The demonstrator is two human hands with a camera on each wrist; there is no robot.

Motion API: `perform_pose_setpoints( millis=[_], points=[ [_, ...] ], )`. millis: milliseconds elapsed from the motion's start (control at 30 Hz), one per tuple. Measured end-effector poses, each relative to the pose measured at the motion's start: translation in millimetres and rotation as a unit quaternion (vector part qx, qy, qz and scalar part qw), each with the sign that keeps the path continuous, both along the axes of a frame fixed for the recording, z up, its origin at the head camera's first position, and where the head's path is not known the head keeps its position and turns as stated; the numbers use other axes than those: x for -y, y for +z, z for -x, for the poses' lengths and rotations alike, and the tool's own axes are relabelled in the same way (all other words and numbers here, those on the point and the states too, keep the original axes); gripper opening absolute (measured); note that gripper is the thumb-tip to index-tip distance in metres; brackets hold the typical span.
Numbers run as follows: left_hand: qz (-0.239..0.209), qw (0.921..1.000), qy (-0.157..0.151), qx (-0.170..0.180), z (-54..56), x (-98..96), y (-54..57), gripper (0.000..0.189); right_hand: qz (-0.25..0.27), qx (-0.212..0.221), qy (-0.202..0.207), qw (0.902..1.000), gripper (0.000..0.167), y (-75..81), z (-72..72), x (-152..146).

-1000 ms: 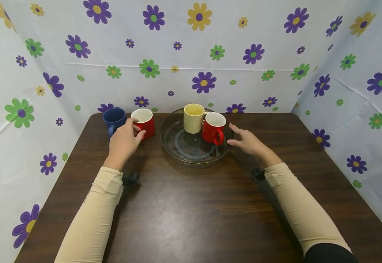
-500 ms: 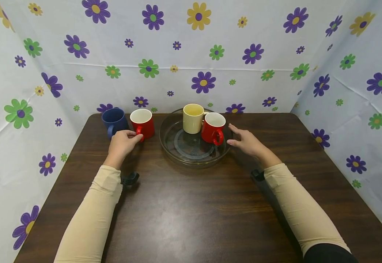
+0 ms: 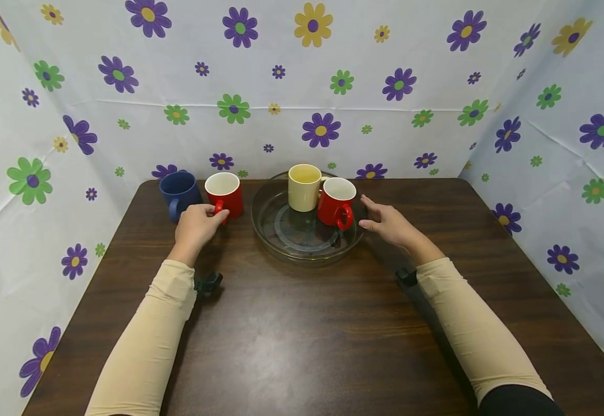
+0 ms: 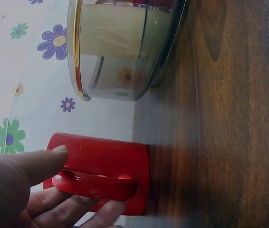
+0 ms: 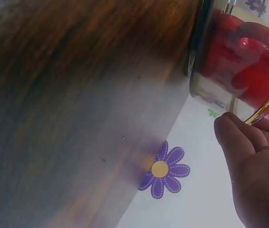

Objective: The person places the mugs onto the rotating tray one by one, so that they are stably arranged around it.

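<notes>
My left hand (image 3: pixel 196 229) holds a red mug (image 3: pixel 233 199) with a white inside by its handle. In the left wrist view, thumb and fingers (image 4: pixel 49 164) sit on either side of the red handle (image 4: pixel 96 184). The mug stands upright, and just left of it is a dark blue mug (image 3: pixel 181 189). My right hand (image 3: pixel 391 224) lies with loosely bent fingers at the right side of a clear glass bowl (image 3: pixel 307 254), fingertips right at its gold-edged rim (image 5: pixel 267 102). Inside the bowl stand a pale yellow mug (image 3: pixel 302 193) and a second red mug (image 3: pixel 333 209).
The dark brown wooden table (image 3: pixel 302 341) carries everything, with the mugs and bowl near its far edge. A white sheet with printed flowers (image 3: pixel 275 52) rises behind the table and along both sides.
My left hand has come down from over the left red mug to its handle and taken hold of it. The right hand and the bowl have stayed in place.
</notes>
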State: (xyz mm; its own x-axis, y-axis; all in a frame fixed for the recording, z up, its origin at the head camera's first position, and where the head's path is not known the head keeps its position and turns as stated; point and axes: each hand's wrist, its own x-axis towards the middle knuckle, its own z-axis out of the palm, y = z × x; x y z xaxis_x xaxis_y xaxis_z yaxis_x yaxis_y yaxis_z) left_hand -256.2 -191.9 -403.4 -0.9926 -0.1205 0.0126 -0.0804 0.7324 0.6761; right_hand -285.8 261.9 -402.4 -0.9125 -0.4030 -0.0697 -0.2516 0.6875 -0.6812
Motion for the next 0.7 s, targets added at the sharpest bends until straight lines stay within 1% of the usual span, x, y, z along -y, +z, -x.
perform_pose_setpoints(
  millis=[67,133,200,267,433,633,700],
  points=[
    [-0.026,0.9996,0.002,0.013,1.2,-0.5,0.9,0.047,0.005,0.006,0.000,1.0000,0.074,-0.3,0.8,-0.2],
    [-0.069,0.9971,0.003,0.031,3.2,-0.4,1.6,0.050,0.008,0.008,0.001,0.9999,0.073,-0.4,2.3,-0.1],
    [-0.115,0.9919,0.004,0.053,5.7,0.3,1.6,0.054,0.014,0.013,0.001,0.9998,0.073,-0.1,3.9,0.4],
    [-0.150,0.9862,0.008,0.069,7.9,0.8,1.0,0.056,0.018,0.018,0.001,0.9997,0.073,0.6,5.2,1.0],
    [-0.183,0.9799,0.015,0.078,11.3,1.5,-1.8,0.051,0.026,0.030,0.008,0.9992,0.072,1.6,8.3,1.6],
    [-0.234,0.9671,0.004,0.099,13.2,1.5,-1.4,0.043,0.032,0.039,0.005,0.9987,0.071,0.0,12.3,-0.9],
    [-0.240,0.9655,0.004,0.102,13.9,1.0,-0.9,0.042,0.034,0.040,0.004,0.9986,0.071,-0.4,13.3,-1.8]
  ],
)
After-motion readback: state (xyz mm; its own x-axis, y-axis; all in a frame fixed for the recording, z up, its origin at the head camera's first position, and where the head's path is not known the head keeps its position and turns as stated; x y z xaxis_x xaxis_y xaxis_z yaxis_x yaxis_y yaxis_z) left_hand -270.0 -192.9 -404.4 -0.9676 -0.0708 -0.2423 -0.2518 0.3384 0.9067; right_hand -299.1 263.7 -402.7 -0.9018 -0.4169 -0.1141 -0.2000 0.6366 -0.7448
